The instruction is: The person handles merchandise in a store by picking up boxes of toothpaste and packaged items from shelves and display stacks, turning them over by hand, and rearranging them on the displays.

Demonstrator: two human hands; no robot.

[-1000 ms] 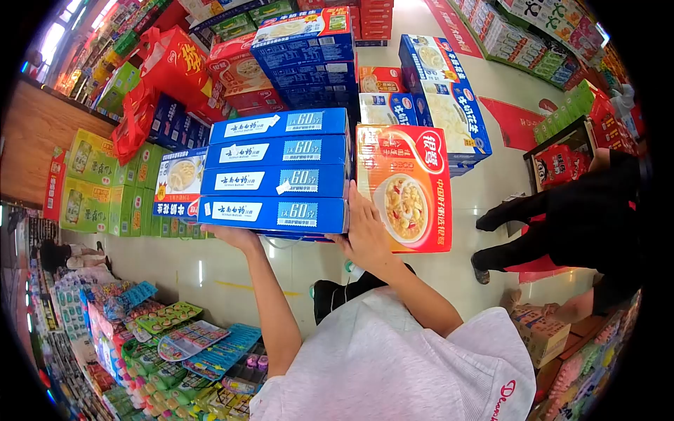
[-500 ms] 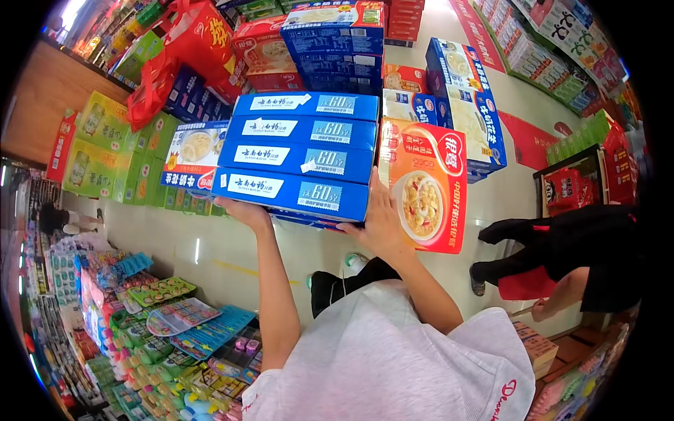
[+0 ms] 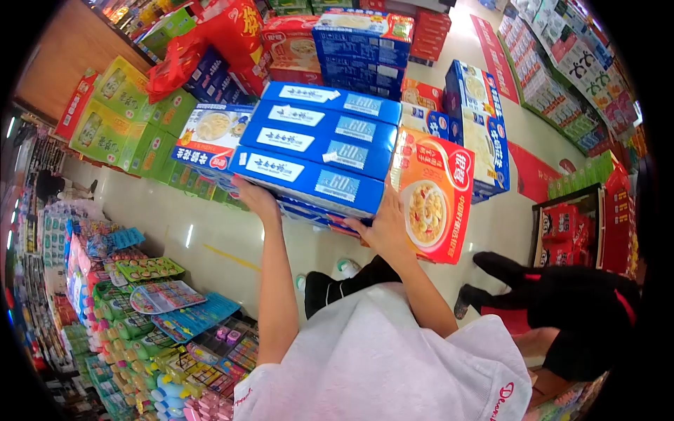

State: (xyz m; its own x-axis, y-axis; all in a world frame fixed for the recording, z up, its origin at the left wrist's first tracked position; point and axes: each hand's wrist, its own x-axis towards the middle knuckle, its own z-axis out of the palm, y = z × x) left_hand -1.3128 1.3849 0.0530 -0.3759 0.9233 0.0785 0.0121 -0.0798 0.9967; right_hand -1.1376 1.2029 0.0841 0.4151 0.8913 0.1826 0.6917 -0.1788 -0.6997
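Observation:
A block of several blue boxes (image 3: 309, 133) with white label panels lies side by side in front of me. My left hand (image 3: 258, 200) grips its near left corner, the fingertips partly hidden beneath the edge. My right hand (image 3: 387, 226) holds the near right corner, fingers along the side and thumb on the near face. More blue packaging shows below the block. An orange-red box with a bowl picture (image 3: 430, 196) stands just right of my right hand. To the left of the block is a blue-and-white box with a bowl picture (image 3: 213, 137).
Green cartons (image 3: 133, 112) and red bags (image 3: 232, 35) are at the left back. Blue cartons (image 3: 365, 45) rise behind the block, with more boxes (image 3: 477, 126) to the right. A rack of small packaged goods (image 3: 168, 309) fills the lower left. A person in black (image 3: 569, 295) is close on the right.
The blue block has turned slightly clockwise in view, both hands staying on it. The surrounding shelves have shifted as my view moved. The person on the right appears lower.

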